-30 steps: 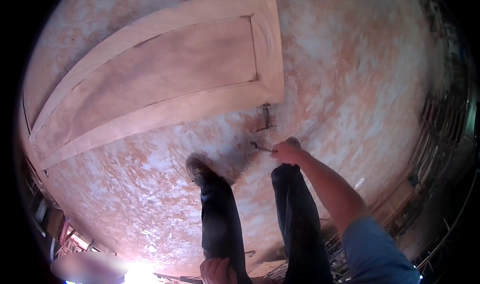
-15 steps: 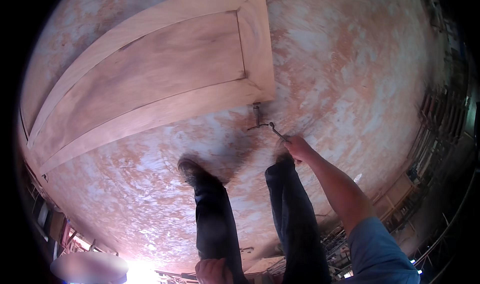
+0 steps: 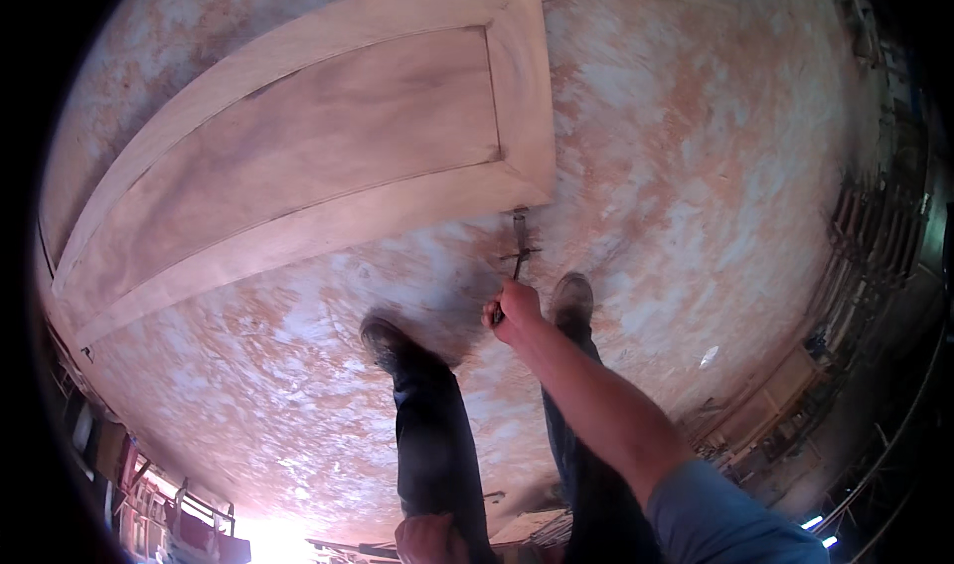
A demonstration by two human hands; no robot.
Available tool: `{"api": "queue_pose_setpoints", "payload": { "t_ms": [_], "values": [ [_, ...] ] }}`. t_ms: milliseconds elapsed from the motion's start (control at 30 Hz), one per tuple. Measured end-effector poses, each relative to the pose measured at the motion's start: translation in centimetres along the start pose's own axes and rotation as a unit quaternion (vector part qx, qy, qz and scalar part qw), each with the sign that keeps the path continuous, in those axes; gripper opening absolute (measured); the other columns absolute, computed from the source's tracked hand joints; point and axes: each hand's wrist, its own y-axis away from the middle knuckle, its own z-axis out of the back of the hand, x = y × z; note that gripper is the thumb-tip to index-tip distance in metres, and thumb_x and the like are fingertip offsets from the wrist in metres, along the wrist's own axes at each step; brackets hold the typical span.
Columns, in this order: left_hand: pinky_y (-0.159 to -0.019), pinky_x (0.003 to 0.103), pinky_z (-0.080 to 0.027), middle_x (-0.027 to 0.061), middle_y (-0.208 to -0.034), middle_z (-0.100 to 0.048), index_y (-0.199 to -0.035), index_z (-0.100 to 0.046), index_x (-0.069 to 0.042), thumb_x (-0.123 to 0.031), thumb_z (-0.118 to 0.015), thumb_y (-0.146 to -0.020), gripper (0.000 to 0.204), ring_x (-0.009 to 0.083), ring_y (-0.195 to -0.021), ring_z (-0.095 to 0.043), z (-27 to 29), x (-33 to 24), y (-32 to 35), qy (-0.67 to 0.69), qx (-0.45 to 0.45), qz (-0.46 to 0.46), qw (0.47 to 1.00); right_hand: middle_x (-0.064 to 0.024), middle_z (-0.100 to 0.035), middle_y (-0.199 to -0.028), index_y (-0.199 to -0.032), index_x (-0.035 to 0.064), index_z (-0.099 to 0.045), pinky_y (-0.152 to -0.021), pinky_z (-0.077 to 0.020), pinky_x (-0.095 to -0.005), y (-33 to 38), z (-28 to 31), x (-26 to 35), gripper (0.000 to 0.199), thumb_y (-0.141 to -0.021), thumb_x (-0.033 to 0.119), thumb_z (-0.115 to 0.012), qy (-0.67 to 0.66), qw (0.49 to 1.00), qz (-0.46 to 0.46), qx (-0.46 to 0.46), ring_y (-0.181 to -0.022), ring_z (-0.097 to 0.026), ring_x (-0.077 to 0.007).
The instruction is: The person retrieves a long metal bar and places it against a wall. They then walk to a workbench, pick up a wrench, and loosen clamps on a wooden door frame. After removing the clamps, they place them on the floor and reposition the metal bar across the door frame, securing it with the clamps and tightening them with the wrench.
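With a T-shaped fitting (image 3: 520, 231) already at the wooden panel (image 3: 368, 107), near right, the right hand (image 3: 516, 313) grips a slim tool (image 3: 518, 268) there, seemingly mid-work; whether the left hand (image 3: 428, 539) is closed, I cannot tell.

Your tool (image 3: 518, 269), mid-frame: dark. Your sleeve (image 3: 725, 514), lower right: blue-grey. Your trousers (image 3: 435, 445), lower centre: near-black. Panel (image 3: 348, 117), upper left: pale tan border, smudged brownish-pink middle. Floor (image 3: 686, 216): mottled rust, bluish white.

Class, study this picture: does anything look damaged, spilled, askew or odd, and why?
Two things stand out. The floor is blotched, pale patches streaking its reddish surface; dust, paint or wear, I cannot tell. The wooden panel has darker smudges across its middle, unlike its mostly cleaner border. Its bowed edges are probably lens distortion.
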Motion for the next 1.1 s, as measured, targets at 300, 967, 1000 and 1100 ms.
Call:
{"api": "queue_pose_setpoints", "payload": {
  "t_ms": [300,967,1000,1100],
  "values": [
    [-0.082,0.048,-0.046,0.0162,-0.092,-0.063,-0.103,-0.063,-0.001,-0.008,-0.061,-0.077,0.026,0.0357,-0.087,-0.060,2.0,2.4,-1.1,0.019,0.013,-0.019,1.000,-0.0035,-0.048,-0.064,-0.088,0.0123,-0.043,-0.046,-0.0434,-0.0369,-10.0,-8.4,-5.8,0.026,-0.102,0.034,-0.039,-0.187,0.966,0.169,-0.053,-0.056,-0.051,-0.0177],
    [-0.087,0.050,-0.044,0.0156,-0.093,-0.063,-0.103,-0.064,-0.002,-0.012,-0.063,-0.077,0.028,0.0353,-0.093,-0.059,-0.2,0.2,0.3,0.003,0.018,-0.008,1.000,-0.0166,-0.068,-0.093,-0.099,0.0099,-0.065,-0.077,-0.0513,-0.0484,-9.8,15.4,15.5,0.028,-0.087,0.034,-0.061,0.872,0.317,0.372,-0.041,-0.090,-0.066,-0.0352],
    [-0.087,0.049,-0.044,0.0156,-0.094,-0.063,-0.103,-0.064,-0.002,-0.012,-0.063,-0.077,0.028,0.0353,-0.093,-0.059,-0.5,-0.1,0.1,-0.003,0.021,-0.013,1.000,-0.0157,-0.068,-0.092,-0.096,0.0101,-0.067,-0.077,-0.0518,-0.0475,-9.9,14.5,17.4,0.026,-0.085,0.034,-0.062,0.884,0.287,0.367,-0.036,-0.090,-0.066,-0.0344],
    [-0.088,0.049,-0.044,0.0159,-0.095,-0.063,-0.103,-0.064,-0.002,-0.012,-0.063,-0.076,0.029,0.0353,-0.094,-0.059,-0.8,-0.6,0.4,-0.018,0.022,-0.020,0.999,-0.0129,-0.070,-0.092,-0.089,0.0102,-0.071,-0.074,-0.0534,-0.0454,-7.7,9.5,20.7,0.022,-0.083,0.030,-0.063,0.927,0.187,0.323,-0.033,-0.089,-0.067,-0.0321]
  ]
}}
